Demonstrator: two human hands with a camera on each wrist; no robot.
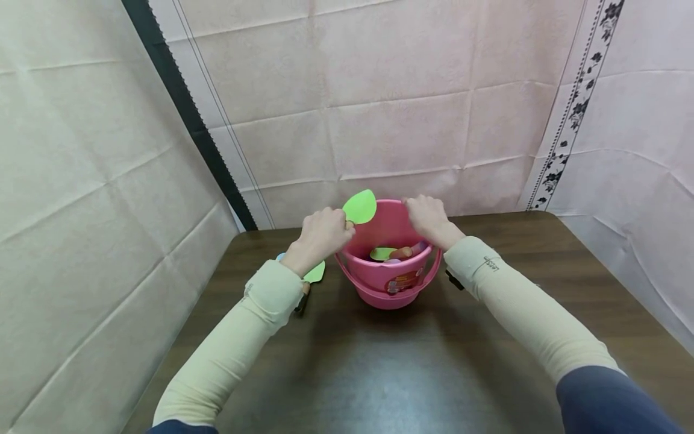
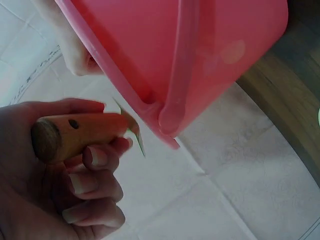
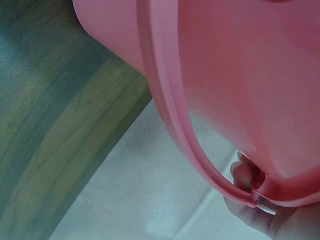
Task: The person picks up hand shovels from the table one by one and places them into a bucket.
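A pink bucket (image 1: 368, 275) stands upright on the table, its handle hanging down over the front. My left hand (image 1: 325, 231) grips a small garden shovel by its wooden handle (image 2: 92, 134), and the light green blade (image 1: 360, 207) points up beside the bucket's left rim. On the far right side, my right hand (image 1: 427, 220) holds the bucket's rim, with fingers (image 3: 244, 176) curled around it near the handle joint. Inside the bucket lie another green blade (image 1: 382, 254), a wooden handle (image 1: 401, 253) and a purplish piece (image 1: 419, 248).
Left of the bucket, another tool with a green blade (image 1: 315, 273) lies on the brown wooden table (image 1: 374, 374), partly hidden by my left forearm. A bit of blue shows by that wrist. Pale cloth (image 1: 401, 132) hangs behind and on both sides.
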